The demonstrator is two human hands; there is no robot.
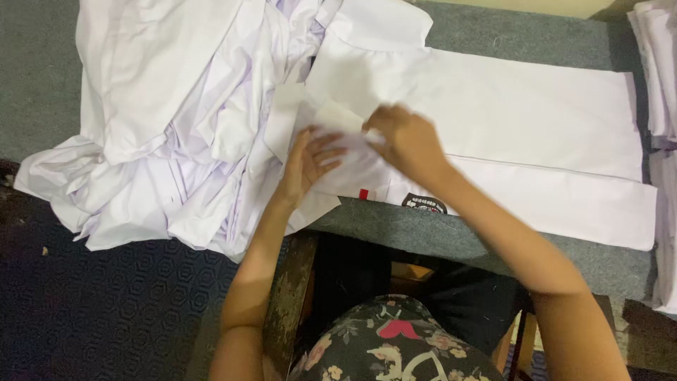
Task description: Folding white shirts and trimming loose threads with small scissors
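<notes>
Grey felt table [451,236] fills mid frame, w/ a white shirt [508,120] laid flat at centre-right. Left hand [307,161] rests flat on its sleeve, fingers spread. Right hand [405,140] pinches the cloth at its fingertips. Heap of white shirts [176,120] upper left.

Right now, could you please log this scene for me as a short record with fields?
Setting: grey felt-covered table, seen from above
Left hand: fingers spread, pressing flat on the white shirt
Right hand: pinching a fold of the same shirt near its collar end
Shirt state: laid flat along the table, with a red tag and a dark round patch at the near edge
Left of the hands: heap of crumpled white garments
Far right: second stack of white cloth
</notes>
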